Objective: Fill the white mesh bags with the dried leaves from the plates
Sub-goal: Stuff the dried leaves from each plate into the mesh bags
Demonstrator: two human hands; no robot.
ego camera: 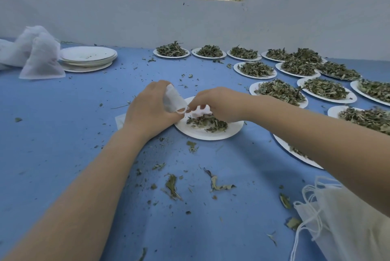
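A white paper plate (202, 133) lies in the middle of the blue table with a thin heap of dried green leaves (207, 123) on it. My left hand (147, 110) grips a small white mesh bag (174, 99) at the plate's left edge, its mouth turned toward the plate. My right hand (219, 103) hovers over the leaves with curled fingers close to the bag's mouth; what they pinch is blurred. Several more plates heaped with leaves (278, 91) stand to the right and along the back.
A stack of empty plates (88, 58) sits at the back left beside filled mesh bags (40, 53). Empty mesh bags with drawstrings (329, 218) lie at the near right. Loose leaf bits (172, 185) are scattered over the blue table (63, 134). A white wall runs behind.
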